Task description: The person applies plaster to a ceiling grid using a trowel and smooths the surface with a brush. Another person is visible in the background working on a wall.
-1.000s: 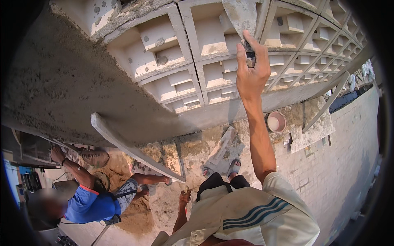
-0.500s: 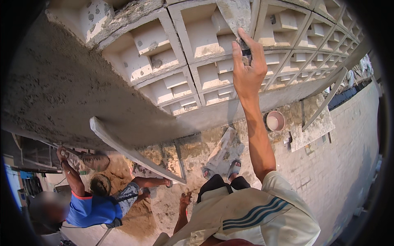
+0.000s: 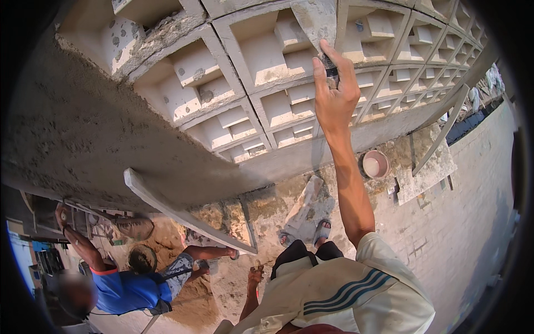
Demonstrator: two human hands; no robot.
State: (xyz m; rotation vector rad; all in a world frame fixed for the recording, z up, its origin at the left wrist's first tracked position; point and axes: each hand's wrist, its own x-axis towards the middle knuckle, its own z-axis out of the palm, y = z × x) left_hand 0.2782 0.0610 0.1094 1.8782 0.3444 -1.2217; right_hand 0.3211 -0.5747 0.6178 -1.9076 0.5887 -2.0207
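My right hand (image 3: 338,97) is raised, its fingers closed round the dark handle of a putty knife (image 3: 316,22). The wide, mortar-smeared blade points up and lies over the pale ventilation blocks (image 3: 256,44) of the wall; whether it touches them I cannot tell. Low beside my body, my left hand (image 3: 255,275) hangs with curled fingers. Something small and reddish shows near it, but what it holds, if anything, is not clear.
A grey plank (image 3: 183,211) leans against the plastered wall (image 3: 100,128) at left. Behind it a co-worker in a blue shirt (image 3: 125,292) reaches up beside a sand heap (image 3: 192,303). A pinkish bucket (image 3: 375,165) stands at the wall's foot, near another leaning board (image 3: 445,128).
The view has shifted slightly. My right hand keeps its hold on the putty knife with almost no movement. The co-worker's raised arm has moved left.
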